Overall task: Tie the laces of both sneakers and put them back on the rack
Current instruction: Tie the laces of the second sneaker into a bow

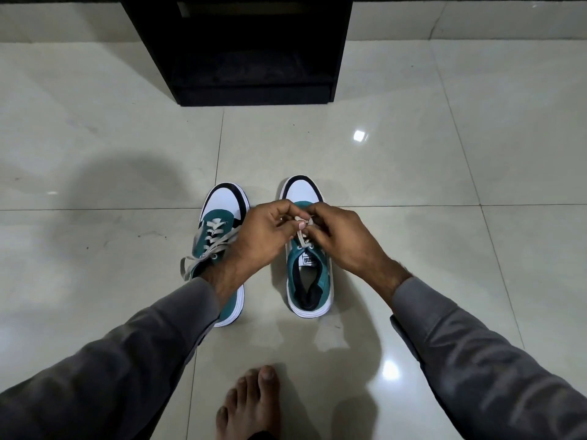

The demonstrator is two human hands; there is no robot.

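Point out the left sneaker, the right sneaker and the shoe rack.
left sneaker (226, 198): head view, on its white toe cap.
right sneaker (309, 282): head view, on its dark inner lining.
shoe rack (254, 93): head view, on its black base panel.

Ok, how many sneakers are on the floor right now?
2. The left sneaker sits partly under the left forearm; the right sneaker is beside it, under both hands. None visible on the rack.

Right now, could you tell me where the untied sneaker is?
In the head view, the untied sneaker stands on the floor left of the other sneaker, partly under the left hand.
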